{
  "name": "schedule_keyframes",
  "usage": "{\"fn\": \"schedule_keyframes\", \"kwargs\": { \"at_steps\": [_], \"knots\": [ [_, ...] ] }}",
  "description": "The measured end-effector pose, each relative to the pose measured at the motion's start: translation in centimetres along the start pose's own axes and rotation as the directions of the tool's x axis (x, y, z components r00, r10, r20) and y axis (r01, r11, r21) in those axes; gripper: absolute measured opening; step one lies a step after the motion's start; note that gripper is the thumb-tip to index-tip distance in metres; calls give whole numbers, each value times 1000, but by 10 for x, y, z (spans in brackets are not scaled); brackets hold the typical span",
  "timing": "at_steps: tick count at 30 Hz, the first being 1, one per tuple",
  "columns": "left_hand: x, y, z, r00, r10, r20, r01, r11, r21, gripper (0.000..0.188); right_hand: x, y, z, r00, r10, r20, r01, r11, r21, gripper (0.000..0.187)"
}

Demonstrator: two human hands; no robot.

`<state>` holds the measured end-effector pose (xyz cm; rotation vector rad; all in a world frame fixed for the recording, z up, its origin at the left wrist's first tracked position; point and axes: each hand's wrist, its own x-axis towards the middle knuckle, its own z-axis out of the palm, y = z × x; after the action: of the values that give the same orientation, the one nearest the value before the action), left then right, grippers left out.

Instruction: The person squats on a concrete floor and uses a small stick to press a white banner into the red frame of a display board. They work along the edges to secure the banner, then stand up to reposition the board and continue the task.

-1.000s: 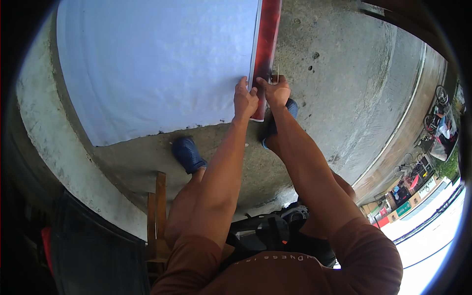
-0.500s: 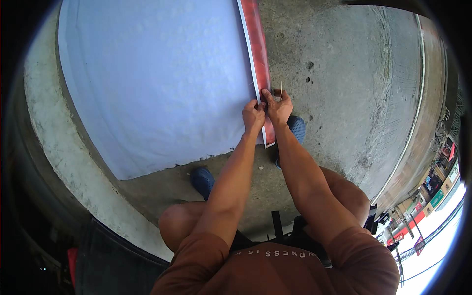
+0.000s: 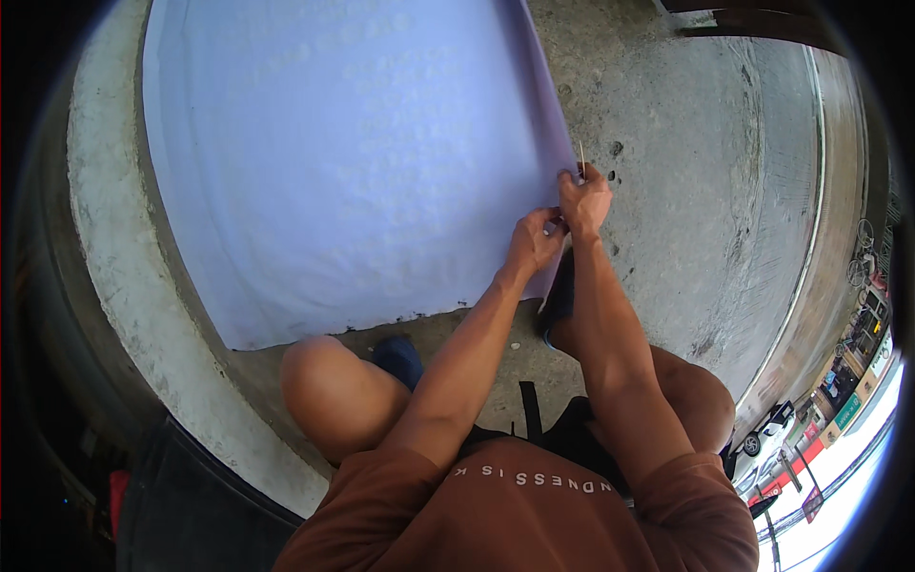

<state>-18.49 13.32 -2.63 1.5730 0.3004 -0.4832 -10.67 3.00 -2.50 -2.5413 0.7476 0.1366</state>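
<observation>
Left arm and right arm both reach forward, converging toward the hands. Left hand curled, thumb and index finger pinched, just beside the right wrist; right hand slightly ahead of it and to its right, fingers bent, thumb toward the left. Left knee and right knee bent, both nearer the torso than the hands.

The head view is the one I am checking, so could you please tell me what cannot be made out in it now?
- Head view: the far end of the white sheet, cut off by the top edge.
- Head view: the sheet's underside, turned away from the camera.
- Head view: the near end of the thin stick, hidden by the right hand.
- Head view: distant clutter at right, too small.
</observation>
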Motion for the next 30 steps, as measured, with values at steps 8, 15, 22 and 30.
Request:
{"fn": "schedule_keyframes", "kwargs": {
  "at_steps": [8,15,22,30],
  "knots": [
    [44,-27,-25,952,238,-194,-181,945,271,31,11,16,-11,984,-147,103,144,989,36,39],
    [71,-16,-40,961,187,205,-277,701,658,54,0,21,1,976,-219,-16,219,963,157,33],
    [68,-19,-43,965,196,173,-261,746,613,60,-4,23,2,978,-204,-29,206,966,156,34],
    [109,-38,-34,941,324,98,-328,799,504,27,-14,9,13,941,-334,-59,338,939,69,31]
  ]
}}
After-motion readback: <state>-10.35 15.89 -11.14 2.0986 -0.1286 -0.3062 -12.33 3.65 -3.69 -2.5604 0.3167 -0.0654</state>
